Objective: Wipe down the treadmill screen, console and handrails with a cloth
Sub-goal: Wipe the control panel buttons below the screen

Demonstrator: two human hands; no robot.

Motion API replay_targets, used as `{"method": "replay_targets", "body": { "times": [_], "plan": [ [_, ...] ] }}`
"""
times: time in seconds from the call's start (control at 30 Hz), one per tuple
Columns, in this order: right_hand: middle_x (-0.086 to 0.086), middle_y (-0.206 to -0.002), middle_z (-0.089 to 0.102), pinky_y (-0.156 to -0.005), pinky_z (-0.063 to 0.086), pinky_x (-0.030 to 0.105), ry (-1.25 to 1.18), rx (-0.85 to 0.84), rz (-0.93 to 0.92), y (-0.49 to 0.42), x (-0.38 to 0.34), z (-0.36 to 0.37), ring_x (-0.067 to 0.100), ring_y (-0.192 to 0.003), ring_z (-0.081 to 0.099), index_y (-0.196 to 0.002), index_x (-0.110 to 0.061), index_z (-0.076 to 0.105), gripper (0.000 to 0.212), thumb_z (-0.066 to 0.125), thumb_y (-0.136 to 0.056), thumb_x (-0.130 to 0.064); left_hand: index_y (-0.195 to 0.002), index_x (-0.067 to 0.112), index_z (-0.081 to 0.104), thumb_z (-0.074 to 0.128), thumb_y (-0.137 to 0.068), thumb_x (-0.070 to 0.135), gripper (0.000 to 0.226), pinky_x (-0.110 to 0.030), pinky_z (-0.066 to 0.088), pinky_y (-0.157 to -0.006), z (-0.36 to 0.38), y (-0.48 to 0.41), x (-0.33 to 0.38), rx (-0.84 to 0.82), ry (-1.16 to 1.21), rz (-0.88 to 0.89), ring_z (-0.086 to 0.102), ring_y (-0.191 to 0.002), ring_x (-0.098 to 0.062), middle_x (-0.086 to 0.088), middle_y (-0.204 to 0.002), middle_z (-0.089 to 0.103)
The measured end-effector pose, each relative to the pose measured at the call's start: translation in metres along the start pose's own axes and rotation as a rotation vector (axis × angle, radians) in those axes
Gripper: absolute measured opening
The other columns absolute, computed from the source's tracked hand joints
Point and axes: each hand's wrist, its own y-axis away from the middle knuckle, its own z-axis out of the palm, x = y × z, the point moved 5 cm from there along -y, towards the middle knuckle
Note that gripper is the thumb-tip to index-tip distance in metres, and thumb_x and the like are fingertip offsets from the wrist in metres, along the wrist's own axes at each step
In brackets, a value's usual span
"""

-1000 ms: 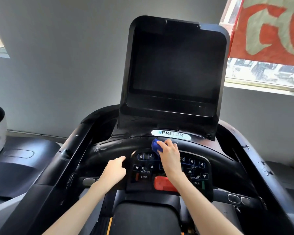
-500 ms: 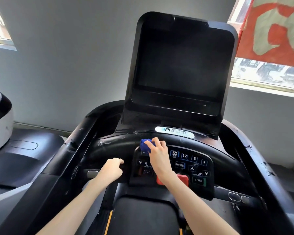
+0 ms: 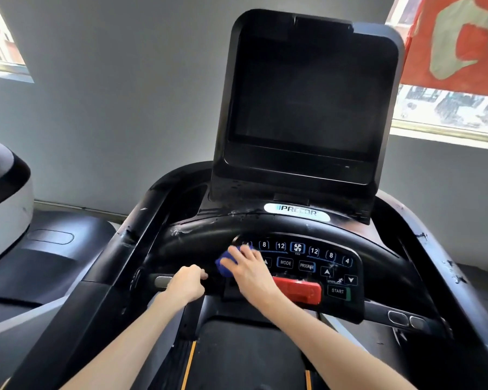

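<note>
A black treadmill fills the view, its dark screen [image 3: 304,91] standing upright above the console button panel [image 3: 313,263]. My right hand [image 3: 251,273] presses a small blue cloth [image 3: 226,264] against the panel's left end, covering the leftmost buttons. The cloth shows only at my fingertips. My left hand [image 3: 186,282] grips the curved front bar of the console just left of the panel, beside a silver pulse sensor [image 3: 162,281]. The left handrail [image 3: 119,266] and right handrail [image 3: 440,266] run down both sides.
A red stop bar [image 3: 299,289] and START key [image 3: 337,291] sit low on the panel. Another white and black machine [image 3: 3,204] stands at the left. A grey wall rises behind, with windows at both upper corners and a red banner [image 3: 459,38] at the right.
My right hand has slid the blue cloth leftward and down across the button panel, uncovering the middle buttons. My left hand stays on the bar. The view has shifted slightly left.
</note>
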Motion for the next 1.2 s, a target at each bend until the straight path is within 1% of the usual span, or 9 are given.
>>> {"method": "replay_targets", "body": {
  "times": [0.1,0.2,0.33,0.4,0.5,0.83,0.97,1.03,1.2],
  "plan": [
    [-0.003,-0.113,0.055,-0.078,0.046,0.028,-0.007,-0.073,-0.159,0.036,-0.017,0.008,0.019,-0.095,0.048,-0.104,-0.03,0.059,0.031,0.054,-0.074,-0.023,-0.136,0.019,0.051,0.041,-0.087,0.001,0.053,-0.022,0.029,-0.111,0.001,0.001,0.001,-0.051,0.048,0.014,0.037,-0.137,-0.016,0.003,-0.148,0.041],
    [-0.004,-0.103,0.057,-0.069,0.046,0.028,0.064,-0.101,-0.176,0.021,-0.015,0.005,0.018,-0.085,0.053,-0.097,-0.03,0.06,0.029,0.038,-0.079,-0.023,-0.136,0.02,0.05,0.042,-0.085,0.005,0.054,-0.025,0.034,-0.108,0.004,0.001,0.003,-0.077,0.043,-0.016,0.043,-0.133,-0.02,-0.002,-0.145,0.044],
    [-0.001,-0.092,0.061,-0.058,0.044,0.03,0.076,-0.077,0.132,-0.037,0.013,-0.02,0.02,-0.077,0.056,-0.08,-0.024,0.066,0.019,0.065,-0.062,-0.018,-0.129,0.012,0.056,0.041,-0.084,0.004,0.048,-0.029,0.043,-0.099,-0.003,0.006,0.014,-0.076,0.038,-0.04,0.052,-0.123,-0.027,-0.011,-0.132,0.056],
    [0.001,-0.1,0.059,-0.067,0.043,0.033,0.063,-0.168,0.29,-0.054,0.023,-0.025,0.024,-0.091,0.055,-0.089,-0.019,0.065,0.028,0.074,-0.063,-0.016,-0.125,0.008,0.057,0.041,-0.084,0.003,0.044,-0.029,0.045,-0.095,-0.018,0.007,0.022,-0.02,0.066,-0.031,0.055,-0.119,-0.028,-0.014,-0.128,0.058],
    [0.006,-0.121,0.051,-0.086,0.036,0.039,-0.043,-0.217,0.448,-0.055,0.041,-0.024,0.03,-0.116,0.041,-0.114,-0.011,0.056,0.03,0.054,-0.086,-0.02,-0.132,0.011,0.052,0.041,-0.084,0.0,0.051,-0.028,0.042,-0.098,-0.045,0.004,0.038,0.085,0.152,0.02,0.051,-0.124,-0.026,-0.012,-0.135,0.054],
    [0.008,-0.13,0.048,-0.09,0.038,0.04,0.035,-0.201,0.945,0.058,0.176,-0.052,0.035,-0.117,0.04,-0.122,-0.012,0.052,0.033,0.039,-0.094,-0.024,-0.151,0.013,0.017,0.038,-0.086,-0.003,0.071,-0.021,0.032,-0.102,-0.044,0.014,0.099,-0.037,0.154,0.223,0.026,-0.142,-0.023,-0.005,-0.157,0.021],
    [0.008,-0.13,0.046,-0.092,0.037,0.039,0.026,-0.176,1.104,0.079,0.192,-0.058,0.033,-0.12,0.037,-0.123,-0.012,0.051,0.034,0.04,-0.093,-0.022,-0.15,0.012,0.022,0.045,-0.084,0.006,0.07,-0.03,0.04,-0.103,-0.051,0.01,0.112,-0.032,0.013,0.155,0.034,-0.136,-0.025,-0.008,-0.148,0.038],
    [0.009,-0.125,0.049,-0.087,0.04,0.039,-0.014,-0.086,1.084,0.067,0.172,-0.056,0.033,-0.114,0.04,-0.118,-0.012,0.055,0.031,0.045,-0.09,-0.02,-0.146,0.013,0.032,0.047,-0.08,0.006,0.069,-0.03,0.046,-0.093,-0.054,0.008,0.121,-0.028,-0.037,0.12,0.045,-0.127,-0.023,-0.008,-0.137,0.051],
    [0.007,-0.105,0.056,-0.068,0.05,0.04,-0.183,0.06,0.622,0.022,0.104,-0.039,0.032,-0.093,0.048,-0.115,-0.016,0.061,0.03,0.061,-0.085,-0.015,-0.133,0.015,0.051,0.049,-0.08,0.007,0.054,-0.03,0.049,-0.084,-0.055,0.006,0.135,0.074,-0.128,0.077,0.057,-0.114,-0.025,-0.009,-0.123,0.06]
  ]
}}
